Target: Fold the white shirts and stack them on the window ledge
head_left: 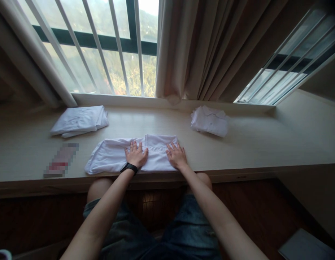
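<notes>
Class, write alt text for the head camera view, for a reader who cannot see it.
Both hands, left hand and right hand, press flat on a white garment on a pale window ledge. Two folded white garments lie behind, one left, one right, below a barred window and curtain.

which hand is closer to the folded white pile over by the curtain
Right. The right hand lies flat below-left of the pile; the left hand is farther left.

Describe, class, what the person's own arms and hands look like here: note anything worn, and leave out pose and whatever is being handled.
Both forearms are bare, with no sleeves in view. The left hand has a black band, like a watch or fitness tracker, around its wrist. The right hand wears nothing on the wrist. No gloves on either hand, and no rings are visible.
</notes>
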The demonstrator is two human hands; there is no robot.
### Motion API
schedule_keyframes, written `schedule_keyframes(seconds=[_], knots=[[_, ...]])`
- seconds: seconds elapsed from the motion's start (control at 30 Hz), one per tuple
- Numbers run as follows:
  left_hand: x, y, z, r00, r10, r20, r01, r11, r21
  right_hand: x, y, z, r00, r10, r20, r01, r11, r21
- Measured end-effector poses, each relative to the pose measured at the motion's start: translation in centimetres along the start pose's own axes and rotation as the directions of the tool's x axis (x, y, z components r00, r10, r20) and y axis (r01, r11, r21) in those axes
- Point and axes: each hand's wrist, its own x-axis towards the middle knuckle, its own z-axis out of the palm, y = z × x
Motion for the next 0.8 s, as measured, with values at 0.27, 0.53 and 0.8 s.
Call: schedule_keyframes(seconds=[0.27, 0.53, 0.8], knots=[[3.0, -6.9, -1.9, 0.995, -0.093, -0.02, 0.095, 0.989, 0.112, -0.1, 0.1, 0.2, 1.0, -0.013, -0.023, 0.013, 1.0, 0.001], [4.0, -14.6, -4.5, 0.988, -0.149, -0.038, 0.153, 0.966, 0.207, -0.1, 0.2, 0.2, 0.999, -0.016, -0.03, 0.016, 1.0, 0.021], [4.0, -16.3, -8.1, 0.91, -0.399, -0.11, 0.404, 0.915, 0.022, -0.2, 0.2, 0.0, 0.999, -0.021, -0.031, 0.021, 0.999, 0.024]])
